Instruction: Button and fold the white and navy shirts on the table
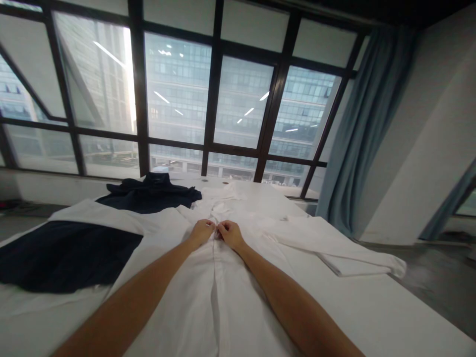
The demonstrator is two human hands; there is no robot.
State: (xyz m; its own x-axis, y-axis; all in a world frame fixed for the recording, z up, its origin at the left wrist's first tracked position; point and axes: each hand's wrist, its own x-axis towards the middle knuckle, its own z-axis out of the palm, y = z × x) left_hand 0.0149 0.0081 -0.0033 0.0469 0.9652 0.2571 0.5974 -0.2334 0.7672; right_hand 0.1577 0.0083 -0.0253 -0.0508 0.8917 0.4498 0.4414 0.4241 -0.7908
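Observation:
A white long-sleeved shirt (247, 277) lies spread on the table, its collar end away from me and its front strip running down the middle. My left hand (203, 232) pinches the cloth at this front strip near the collar. Close beside it, almost touching, my right hand (229, 234) pinches the other edge of the strip. Both hands have their fingertips closed together; any button between them is too small to make out. One sleeve stretches out to the right, the other to the left across dark cloth.
Dark navy garments (148, 194) lie at the left, one of them (70, 255) partly under the white sleeve. The white table (372, 302) extends right. Under the right sleeve is a flat thin thing (347, 265). Beyond stand windows and a blue curtain (366, 134).

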